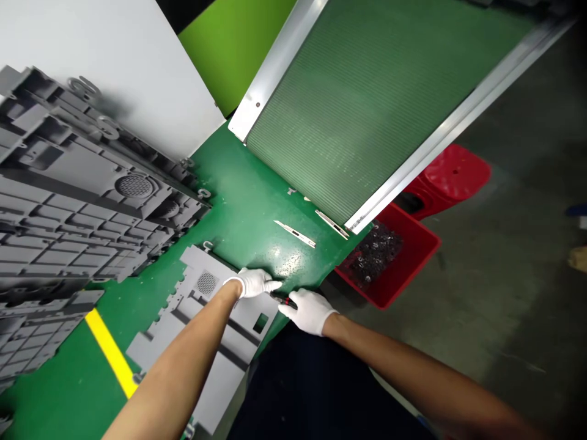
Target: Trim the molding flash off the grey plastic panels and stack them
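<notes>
A grey plastic panel (224, 360) with a round speaker-like grille lies in front of me. My left hand (257, 283), in a white glove, is at the panel's upper edge, fingers closed about it and one finger pointing right. My right hand (309, 310), also gloved, grips a pair of red-handled cutters (290, 302). The cutters' dark jaws are at the panel's right corner, close to the left fingertips. Past the hands, a slim pale craft knife (296, 234) lies on the green table (243, 208). Another craft knife (332, 224) rests by the conveyor's end.
Large grey panels (92, 183) stand stacked at left, by a white board (110, 55). A ribbed green conveyor (367, 91) with metal rails slopes above the table. A red bin (413, 256) of small scraps and a red stool (458, 174) stand at right. Yellow tape (110, 351) marks the table.
</notes>
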The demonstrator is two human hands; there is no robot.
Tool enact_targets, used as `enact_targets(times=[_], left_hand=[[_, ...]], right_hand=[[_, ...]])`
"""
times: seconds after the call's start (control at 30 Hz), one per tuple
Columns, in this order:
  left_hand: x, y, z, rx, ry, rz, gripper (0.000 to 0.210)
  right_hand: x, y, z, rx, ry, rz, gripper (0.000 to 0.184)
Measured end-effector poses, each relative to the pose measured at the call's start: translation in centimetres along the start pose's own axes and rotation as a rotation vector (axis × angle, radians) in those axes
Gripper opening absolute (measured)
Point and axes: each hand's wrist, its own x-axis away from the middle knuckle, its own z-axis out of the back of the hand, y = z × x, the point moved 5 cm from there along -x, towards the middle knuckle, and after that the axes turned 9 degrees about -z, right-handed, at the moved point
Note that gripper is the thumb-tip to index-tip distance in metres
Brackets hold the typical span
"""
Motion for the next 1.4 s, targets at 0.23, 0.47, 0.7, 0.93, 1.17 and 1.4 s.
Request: enact_targets(times=[0.23, 0.47, 0.7, 0.93, 1.17, 1.4], left_hand=[[0.5, 0.8, 0.4, 0.012, 0.012, -0.018, 0.062], [0.0, 0.1, 0.0, 0.007, 0.031, -0.019, 0.064], [-0.2, -0.2, -0.4, -0.012, 0.037, -0.057, 0.063], [-0.3, -0.3, -0.3, -0.006, 0.014, -0.049, 0.065], [-0.2, -0.4, -0.4, 0.003, 0.052, -0.06, 0.061], [-0.1, -0.8, -0.5, 0.03, 0.096, -0.098, 0.051]], right_hand=[[-0.4, -0.2, 0.0, 0.037, -0.015, -0.011, 0.065], [-1.0, -1.2, -0.2, 0.159, -0.02, -0.021, 0.073], [-1.5, -1.7, -0.1, 0.32, 0.0, 0.087, 0.076], [-2.2, -1.5, 0.0, 0.359, -0.089, 0.141, 0.07], [-2.0, -2.1, 1.1, 0.362, -0.095, 0.089, 0.072], [-1.7, -1.8, 1.2, 0.256, -0.071, 0.018, 0.079]])
